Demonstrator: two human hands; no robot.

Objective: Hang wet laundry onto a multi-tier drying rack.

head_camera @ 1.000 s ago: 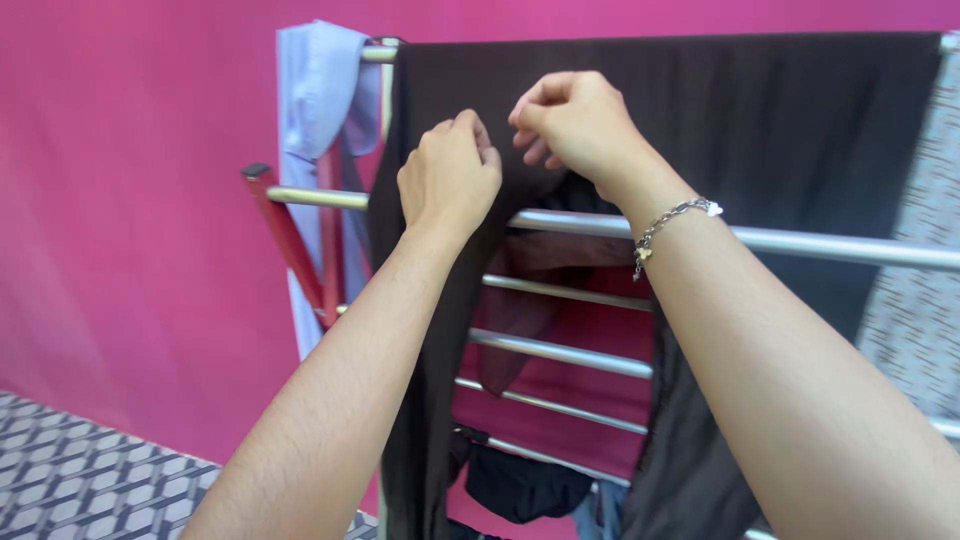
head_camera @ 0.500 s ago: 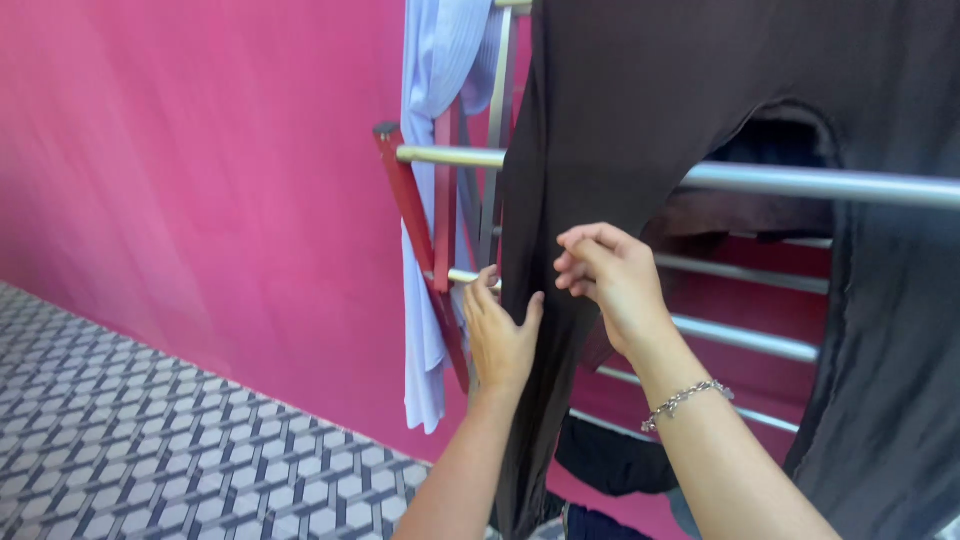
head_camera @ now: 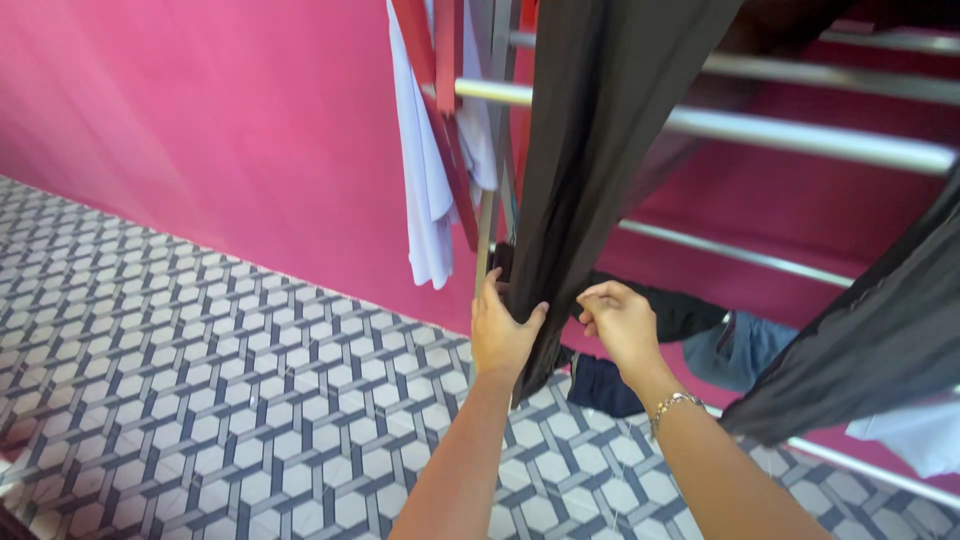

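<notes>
A dark brown garment (head_camera: 590, 150) hangs from the drying rack (head_camera: 800, 135) — one long leg dropping towards the patterned tile floor (head_camera: 200, 380). The left hand (head_camera: 503, 335) is closed around the leg's lower end; the right hand (head_camera: 620, 322) pinches its right edge just beside. A pale blue shirt (head_camera: 430, 210) hangs left — near the pink wall (head_camera: 200, 130).

Bright, even daylight fills the scene, and colours come out strong and saturated on the pink painted wall (head_camera: 230, 130). The shiny metal rack rails (head_camera: 800, 138) carry pale streaks of glare along their tops. Shadows are soft: the patterned grey-and-white tiled floor (head_camera: 200, 400) darkens only faintly beneath the hanging dark brown cloth (head_camera: 590, 150). The wall's upper left looks smeared by motion blur, while both hands and the floor tiles stay fairly sharp. Lines bow slightly toward the frame edges.
</notes>
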